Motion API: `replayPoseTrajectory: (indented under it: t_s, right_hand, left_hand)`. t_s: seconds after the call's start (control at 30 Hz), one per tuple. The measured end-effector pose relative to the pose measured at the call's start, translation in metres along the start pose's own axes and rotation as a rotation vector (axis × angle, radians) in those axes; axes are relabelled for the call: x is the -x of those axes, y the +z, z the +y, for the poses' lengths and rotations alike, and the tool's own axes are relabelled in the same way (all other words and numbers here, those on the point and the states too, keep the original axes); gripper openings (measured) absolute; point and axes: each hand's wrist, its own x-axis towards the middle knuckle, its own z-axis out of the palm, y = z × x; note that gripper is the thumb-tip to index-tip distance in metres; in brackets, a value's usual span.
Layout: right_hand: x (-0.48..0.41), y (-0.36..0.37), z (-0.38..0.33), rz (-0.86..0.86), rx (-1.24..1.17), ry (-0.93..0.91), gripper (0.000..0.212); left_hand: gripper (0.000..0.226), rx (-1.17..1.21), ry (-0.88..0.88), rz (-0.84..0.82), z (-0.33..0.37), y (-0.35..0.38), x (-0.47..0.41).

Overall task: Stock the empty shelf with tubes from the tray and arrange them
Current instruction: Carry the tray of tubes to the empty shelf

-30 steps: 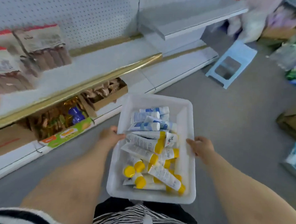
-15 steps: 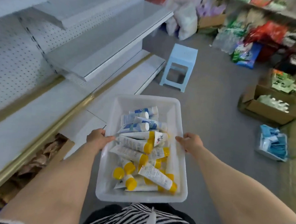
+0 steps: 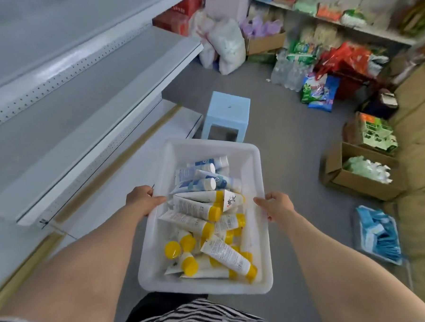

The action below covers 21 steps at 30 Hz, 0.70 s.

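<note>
Both hands, left hand (image 3: 144,199) and right hand (image 3: 276,205), grip the tray (image 3: 203,287) of tubes (image 3: 201,209) beside the bare shelf (image 3: 91,100); judging by this, stocking hasn't begun, and next the tray needs setting down.

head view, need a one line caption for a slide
Left hand and right hand hold a white tray of yellow-capped and white-capped tubes beside bare grey shelves, a pale blue stool ahead.

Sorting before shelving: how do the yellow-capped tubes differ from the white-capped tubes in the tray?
The yellow-capped tubes have white bodies with small print; the white-capped tubes carry blue-and-white labels. The yellow-capped tubes are more numerous and fill the near and middle of the tray; the white-capped tubes lie at its far end. Both are piled loose.
</note>
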Motion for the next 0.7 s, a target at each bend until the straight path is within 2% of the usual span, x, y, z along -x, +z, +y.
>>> replayPoseTrajectory:
  t_s: [0.33,0.7]
  right_hand:
    - [-0.207,-0.053,-0.130,0.064,-0.050,0.089,0.029]
    - [-0.467,-0.081,-0.254,-0.009,-0.077,0.126,0.033]
  left_hand:
    - [0.031,-0.042,0.072,-0.006,0.192,-0.007,-0.213]
    - [0.036,-0.010,0.016,-0.007,0.346,0.022,-0.442]
